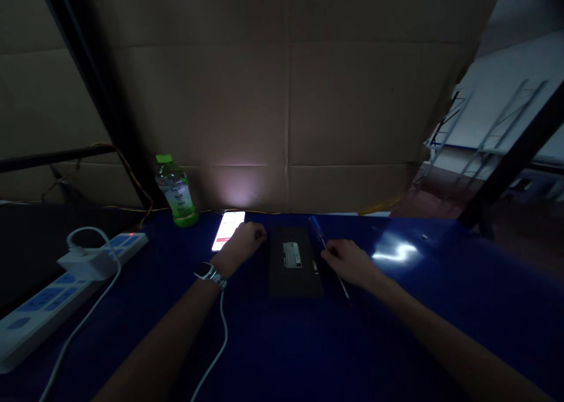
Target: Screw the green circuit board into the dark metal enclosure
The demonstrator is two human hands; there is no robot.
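A flat dark rectangular device (296, 281) with a white label lies on the blue table between my hands. My left hand (247, 241), with a watch (211, 274) at the wrist, is curled beside the device's far left corner; whatever is between its fingers, if anything, is hidden. To the right of the device, the fingers of my right hand (351, 263) are closed over the shaft of a screwdriver (316, 228). Its blue handle points away from me and its tip toward me. Just beyond my left wrist lies a lit phone (227, 227), partly covered by that hand.
A bottle with a green cap (177, 193) stands at the back left. On the left lies a white power strip (44, 305) with a plugged-in charger (90, 263) and a white cable (224, 331). Cardboard (282, 108) walls the back; a small piece (424, 236) lies at right.
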